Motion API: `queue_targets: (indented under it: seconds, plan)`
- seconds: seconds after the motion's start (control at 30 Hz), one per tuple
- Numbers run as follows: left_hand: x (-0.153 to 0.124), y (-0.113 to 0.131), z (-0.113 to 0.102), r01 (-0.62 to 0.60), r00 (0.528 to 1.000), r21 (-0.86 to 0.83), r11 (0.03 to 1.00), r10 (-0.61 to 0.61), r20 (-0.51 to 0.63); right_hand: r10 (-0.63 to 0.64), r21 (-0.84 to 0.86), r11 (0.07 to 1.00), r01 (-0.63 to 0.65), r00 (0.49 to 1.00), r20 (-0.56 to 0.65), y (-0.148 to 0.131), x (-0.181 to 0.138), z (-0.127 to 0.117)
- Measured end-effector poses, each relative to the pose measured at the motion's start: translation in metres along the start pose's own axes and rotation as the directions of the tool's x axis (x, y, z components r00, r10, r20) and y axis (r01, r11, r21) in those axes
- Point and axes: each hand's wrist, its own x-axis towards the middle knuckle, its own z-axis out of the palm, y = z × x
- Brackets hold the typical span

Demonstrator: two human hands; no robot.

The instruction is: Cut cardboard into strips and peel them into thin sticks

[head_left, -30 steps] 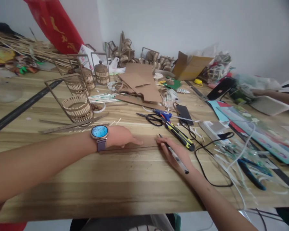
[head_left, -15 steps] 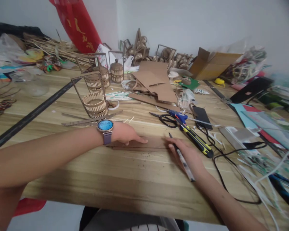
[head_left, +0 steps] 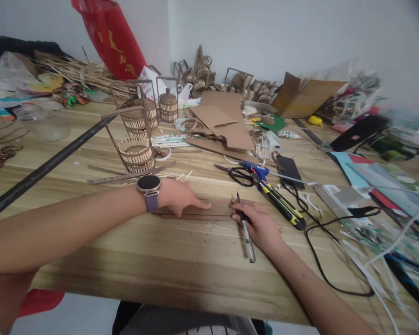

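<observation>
My left hand (head_left: 182, 197), a watch (head_left: 148, 183) on its wrist, presses down on a long brown cardboard strip (head_left: 214, 209) with the index finger stretched out along it. A dark line runs lengthwise near the strip's front edge. In my right hand (head_left: 260, 223) a pen (head_left: 246, 235) is held between the fingers, its dark tip pointing away from me and its clear barrel slanting back toward me. The fingertips of that hand touch the strip's right end. Part of the strip's left end is hidden under my left hand.
A yellow-black utility knife (head_left: 281, 202), scissors (head_left: 240, 176) and a blue glue gun (head_left: 253, 168) lie to the right. Small slatted baskets (head_left: 136, 156) with tall handles stand behind my left hand. Cardboard sheets (head_left: 223, 111) lie farther back. A black cable (head_left: 316, 267) loops at the right.
My right hand has moved left onto the strip's right end, and the pen has swung more upright in the view. My left hand stays on the strip. The watch face has gone dark.
</observation>
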Motion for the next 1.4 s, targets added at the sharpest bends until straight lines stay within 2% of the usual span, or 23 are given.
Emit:
queue_targets:
  seconds: [0.2,0.5,0.67,0.83,1.0,1.13,1.27,1.4]
  plan:
    - [-0.003,0.003,-0.004,-0.001,0.999,0.018,1.0,0.001,0.032,-0.012,0.006,1.0,0.012,1.0,-0.012,-0.001,0.0,0.0]
    - [0.0,0.0,-0.001,0.018,0.999,-0.052,0.999,-0.019,-0.027,-0.006,0.027,1.0,0.006,1.0,-0.011,0.0,0.001,0.0]
    - [0.002,-0.002,0.0,0.01,1.0,-0.017,1.0,-0.01,0.013,0.007,0.029,1.0,-0.007,1.0,-0.001,-0.001,0.001,-0.001]
    - [0.002,-0.007,0.005,-0.025,0.999,-0.006,1.0,0.025,-0.026,0.02,0.04,0.999,-0.019,1.0,-0.009,0.0,0.001,0.0]
    - [0.004,-0.007,0.007,-0.012,1.0,0.024,1.0,0.012,-0.009,0.046,0.054,0.998,-0.045,0.999,-0.017,-0.002,0.003,-0.003]
    - [0.0,-0.003,-0.001,0.022,0.999,0.035,0.999,-0.023,0.036,0.097,0.1,0.991,-0.089,0.992,-0.078,-0.028,0.009,-0.013]
    - [-0.003,-0.002,-0.007,0.03,0.998,-0.033,0.999,-0.028,0.063,0.14,0.352,0.929,-0.118,0.989,-0.038,-0.072,0.021,-0.012]
    - [0.0,-0.006,-0.003,0.013,0.998,-0.145,0.989,-0.022,-0.058,0.179,0.569,0.8,-0.191,0.981,0.078,-0.107,0.037,0.014]
